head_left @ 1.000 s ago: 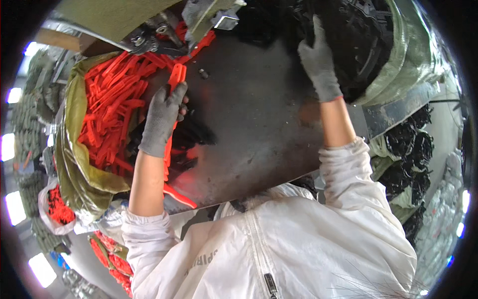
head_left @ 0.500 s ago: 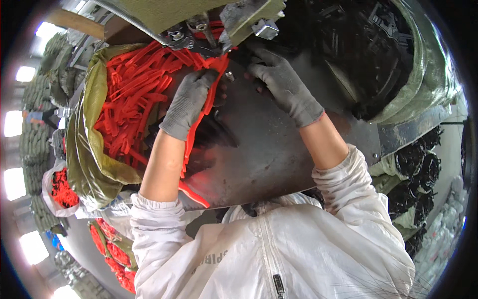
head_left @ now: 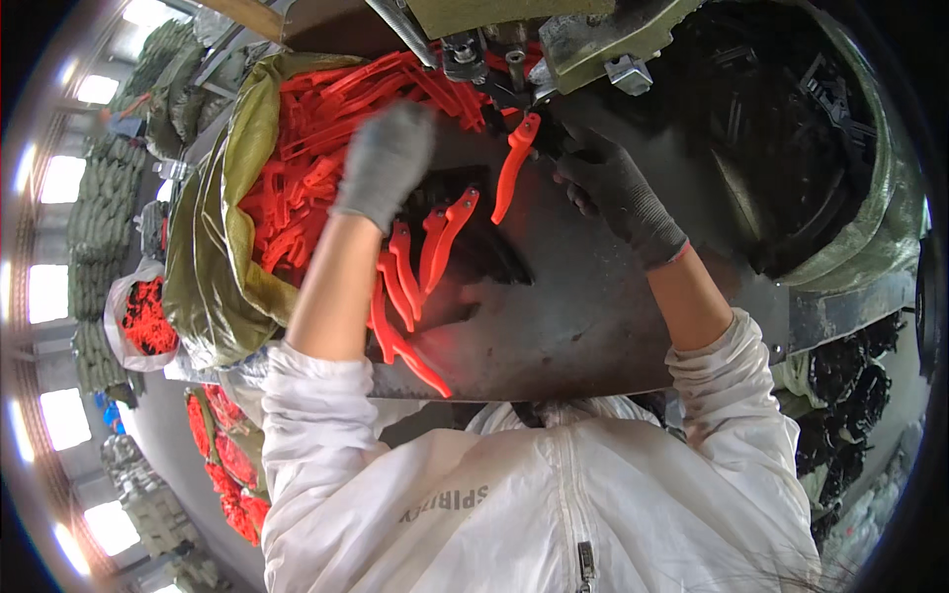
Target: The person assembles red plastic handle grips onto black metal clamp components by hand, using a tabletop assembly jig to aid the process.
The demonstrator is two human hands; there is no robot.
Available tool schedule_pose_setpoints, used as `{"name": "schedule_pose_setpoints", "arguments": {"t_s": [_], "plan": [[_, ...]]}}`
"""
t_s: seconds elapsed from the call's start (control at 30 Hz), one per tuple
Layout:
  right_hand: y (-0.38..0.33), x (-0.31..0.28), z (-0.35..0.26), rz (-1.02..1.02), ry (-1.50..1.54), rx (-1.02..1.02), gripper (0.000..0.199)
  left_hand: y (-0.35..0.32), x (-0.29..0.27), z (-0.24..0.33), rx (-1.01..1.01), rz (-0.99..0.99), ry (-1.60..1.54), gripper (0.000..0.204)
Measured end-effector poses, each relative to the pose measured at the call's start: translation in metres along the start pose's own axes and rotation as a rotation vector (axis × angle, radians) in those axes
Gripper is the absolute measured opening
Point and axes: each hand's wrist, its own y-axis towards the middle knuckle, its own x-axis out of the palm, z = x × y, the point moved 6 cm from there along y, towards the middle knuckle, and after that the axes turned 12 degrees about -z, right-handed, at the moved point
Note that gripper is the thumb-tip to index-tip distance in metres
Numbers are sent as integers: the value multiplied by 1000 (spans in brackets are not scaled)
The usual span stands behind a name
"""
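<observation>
My left hand [head_left: 390, 163], in a grey glove and smeared by motion, is over the edge of a heap of curved red plastic handles [head_left: 321, 114]. Its fingers cannot be made out. Under the machine head stands a single red handle [head_left: 516, 168], tilted, its upper end close to a dark part. Just right of it my right hand [head_left: 618, 193], also gloved, has its fingers curled by that dark part; what they grip is hard to see. Several more red handles [head_left: 403, 272] lie in a loose row on the dark metal table [head_left: 583, 321], beside black pieces [head_left: 499, 252].
A machine head [head_left: 514, 59] with metal fittings hangs over the table's far side. An olive sack [head_left: 213, 247] holds the red heap at left; a green-grey sack [head_left: 875, 212] of black parts sits at right. Stacked sacks [head_left: 99, 217] line the far left.
My left hand has come off the red handle by the machine and moved over the heap. More handles now show on the table. The view has shifted, so the scene sits further right.
</observation>
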Motion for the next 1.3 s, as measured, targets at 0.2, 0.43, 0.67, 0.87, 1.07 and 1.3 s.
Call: {"name": "schedule_pose_setpoints", "arguments": {"t_s": [0.2, 0.43, 0.67, 0.87, 1.07, 1.3], "plan": [[-6, -1, -6, 25, 2, 19, 34, -51, 48, -128, -461, -319, -47, 34], [-27, 2, -32, 9, -157, -35, 45, -54, 51, -122, -584, -456, -207, 51], [-13, 7, 1, -109, -9, 99, 25, -87, 55, -150, -543, -409, -40, 39], [-24, -5, 8, -107, 134, 4, 14, -68, -46, -62, -222, 10, -172, 36], [-24, 8, 8, -15, 40, -129, 29, -44, -91, 62, -247, -264, -1440, 28], [-81, -8, 3, -90, -1453, -94, 24, -22, -16, 124, -91, -209, -1670, 31]]}}
